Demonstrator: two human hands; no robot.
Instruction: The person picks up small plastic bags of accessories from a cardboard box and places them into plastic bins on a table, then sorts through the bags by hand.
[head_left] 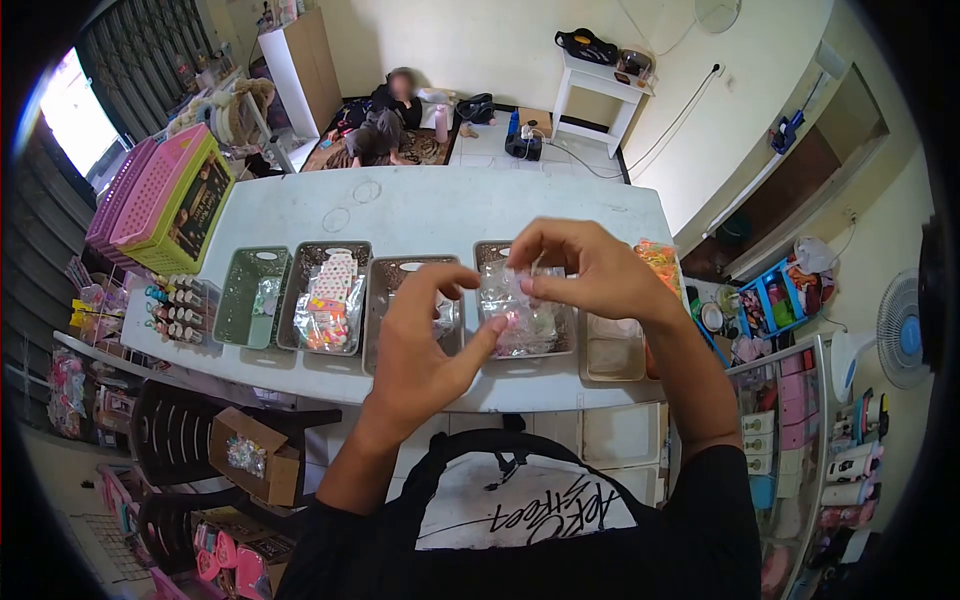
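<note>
White table [450, 212] before a cream wall [470, 50]; left hand [425, 345] spread, right hand [595, 265] pinching clear packet [512, 283].

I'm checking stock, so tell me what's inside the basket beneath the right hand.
The basket holds clear plastic packets, some showing pink. The right hand and left thumb cover parts of it; whatever lies under the top packets is hidden.
</note>
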